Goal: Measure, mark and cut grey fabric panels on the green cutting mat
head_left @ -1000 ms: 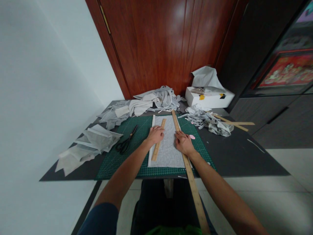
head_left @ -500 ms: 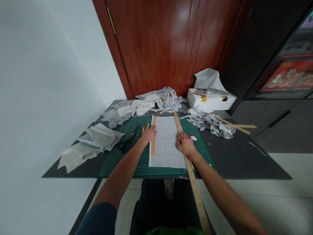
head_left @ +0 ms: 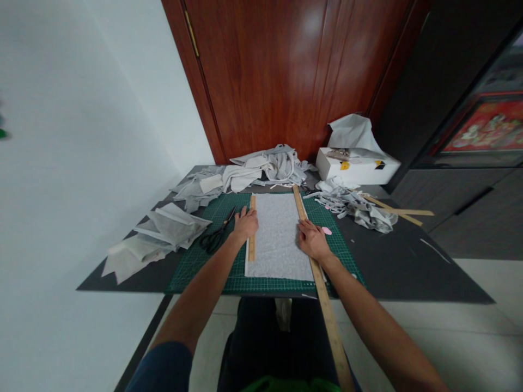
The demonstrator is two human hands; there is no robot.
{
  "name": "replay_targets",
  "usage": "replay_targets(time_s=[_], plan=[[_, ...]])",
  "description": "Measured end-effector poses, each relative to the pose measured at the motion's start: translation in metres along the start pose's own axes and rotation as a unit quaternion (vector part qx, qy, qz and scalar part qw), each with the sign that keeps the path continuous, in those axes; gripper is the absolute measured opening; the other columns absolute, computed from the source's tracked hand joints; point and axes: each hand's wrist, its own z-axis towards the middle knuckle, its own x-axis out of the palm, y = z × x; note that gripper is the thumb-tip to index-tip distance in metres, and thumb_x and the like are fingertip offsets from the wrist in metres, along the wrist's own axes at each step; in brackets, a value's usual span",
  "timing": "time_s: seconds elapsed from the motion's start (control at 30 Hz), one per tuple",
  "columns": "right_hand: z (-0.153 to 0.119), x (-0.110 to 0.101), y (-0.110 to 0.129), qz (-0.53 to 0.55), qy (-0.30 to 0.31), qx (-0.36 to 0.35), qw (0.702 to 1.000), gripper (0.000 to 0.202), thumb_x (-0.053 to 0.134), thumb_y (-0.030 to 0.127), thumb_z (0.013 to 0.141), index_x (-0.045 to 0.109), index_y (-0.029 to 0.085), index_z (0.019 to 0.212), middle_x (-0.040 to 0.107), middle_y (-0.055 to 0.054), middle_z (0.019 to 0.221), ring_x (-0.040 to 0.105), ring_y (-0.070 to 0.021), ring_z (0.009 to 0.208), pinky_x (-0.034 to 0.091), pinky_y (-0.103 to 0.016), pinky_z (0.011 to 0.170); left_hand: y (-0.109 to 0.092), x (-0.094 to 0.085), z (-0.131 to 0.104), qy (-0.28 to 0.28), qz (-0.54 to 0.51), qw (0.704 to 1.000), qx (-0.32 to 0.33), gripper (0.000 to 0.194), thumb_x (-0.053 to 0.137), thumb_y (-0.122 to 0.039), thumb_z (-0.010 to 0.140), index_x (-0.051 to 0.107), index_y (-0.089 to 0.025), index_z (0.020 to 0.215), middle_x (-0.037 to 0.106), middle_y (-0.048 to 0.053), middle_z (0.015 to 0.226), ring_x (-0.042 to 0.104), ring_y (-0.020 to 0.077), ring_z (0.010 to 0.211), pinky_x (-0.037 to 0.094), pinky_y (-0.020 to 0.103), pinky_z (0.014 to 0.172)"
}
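A grey cloth rectangle (head_left: 278, 245) lies flat on the green cutting mat (head_left: 231, 283). My left hand (head_left: 246, 223) rests on its left edge, fingers spread, pressing a short wooden ruler (head_left: 252, 247) that lies along that edge. Along the right side runs a long wooden ruler (head_left: 327, 313), its near end reaching past the table edge over my lap. My right hand (head_left: 312, 239) lies over this ruler with its fingers down on the ruler and cloth. Black-handled scissors (head_left: 212, 239) lie on the mat left of my left hand.
Folded cloth pieces (head_left: 175, 226) lie at the left. A heap of grey cloth (head_left: 265, 169) sits at the back, with cloth scraps (head_left: 355, 207) and crossed wooden strips (head_left: 402, 211) at right. Behind these stands a white box (head_left: 359, 167). A pink scrap (head_left: 326, 231) is near my right hand.
My left hand, the short ruler and the cloth's left edge have shifted slightly left on the mat. My right hand and the long ruler stay put. The view has turned a little.
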Motion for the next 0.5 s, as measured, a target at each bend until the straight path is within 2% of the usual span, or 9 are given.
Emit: replay_targets(time_s=[0.1,0.23,0.37,0.5], plan=[[0.002,-0.002,0.003,-0.006,-0.001,-0.001,1.000,0.037,0.050,0.016,0.095,0.071,0.018,0.126,0.063,-0.013,0.151,0.050,-0.0265,0.145,0.039,-0.045,0.115,-0.010,-0.004,-0.001,-0.014,0.014,1.000,0.004,0.048,0.037,-0.019,0.100,0.059,-0.019,0.142,0.049,0.012,0.162,0.027,0.0342,0.159,0.030,0.059,0.122],[0.004,-0.006,0.005,-0.008,0.005,-0.007,1.000,0.038,0.050,0.016,0.094,0.070,0.019,0.127,0.063,-0.012,0.150,0.050,-0.0256,0.145,0.039,-0.044,0.115,-0.035,-0.006,-0.006,-0.046,0.010,0.999,0.023,0.041,0.041,-0.023,0.100,0.065,-0.017,0.133,0.049,0.015,0.161,0.033,0.0316,0.155,0.032,0.053,0.122],[0.004,-0.007,0.004,-0.014,0.006,-0.003,1.000,0.039,0.050,0.017,0.095,0.070,0.020,0.129,0.061,-0.012,0.152,0.047,-0.0262,0.147,0.038,-0.045,0.116,-0.063,0.005,-0.016,-0.065,-0.008,0.998,0.012,0.045,0.040,-0.032,0.103,0.063,-0.012,0.136,0.048,0.020,0.160,0.030,0.0372,0.155,0.028,0.054,0.123],[0.005,-0.007,0.002,-0.012,0.016,0.000,1.000,0.042,0.050,0.017,0.095,0.067,0.020,0.133,0.059,-0.012,0.153,0.044,-0.0269,0.148,0.037,-0.045,0.116,-0.078,0.020,-0.025,-0.061,-0.015,0.998,-0.020,0.056,0.036,-0.043,0.106,0.053,-0.009,0.148,0.044,0.024,0.162,0.030,0.0405,0.154,0.024,0.057,0.124]])
